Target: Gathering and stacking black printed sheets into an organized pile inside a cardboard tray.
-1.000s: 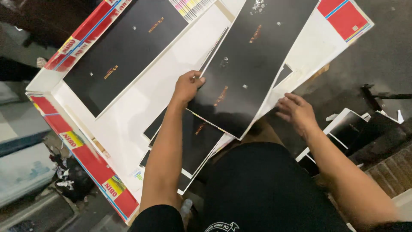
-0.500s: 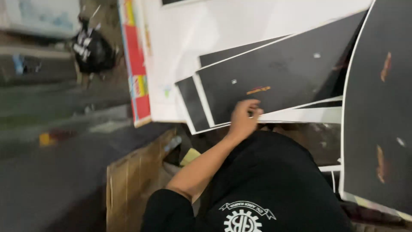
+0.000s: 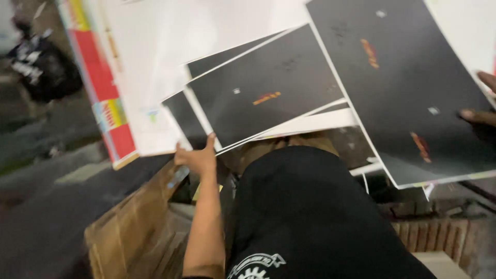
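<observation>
**Printed sheets fanned over a brown box, one hand on each side**

1. Large white board [image 3: 206,46], filling the view from 10 to 12 o'clock; along its left edge I logged a strip of red, yellow and green panels [image 3: 106,103].
2. Big black sheet [image 3: 403,88] with a white border, at 2 o'clock, tilted, overlapping the sheets beside it. It carried small orange marks and pale flecks.
3. Middle black sheet [image 3: 263,98], near centre, lying over the white board and partly under item 2.
4. Smaller black sheet [image 3: 183,121], at 9 o'clock of item 3, mostly covered by it.
5. Brown cardboard box [image 3: 134,227], at 7 o'clock, below the sheets.
6. Dark bundle [image 3: 44,67] on the ground at 10 o'clock, blurred; I could not identify it.
7. Left hand [image 3: 196,157], just below centre, fingers curled at the lower edge of item 4, thumb raised to the corner of item 3; whether it truly gripped, I could not tell.
8. Right hand [image 3: 483,116], at 3 o'clock, only fingertips in view, resting on the right edge of item 2; its grip I could not tell.
</observation>
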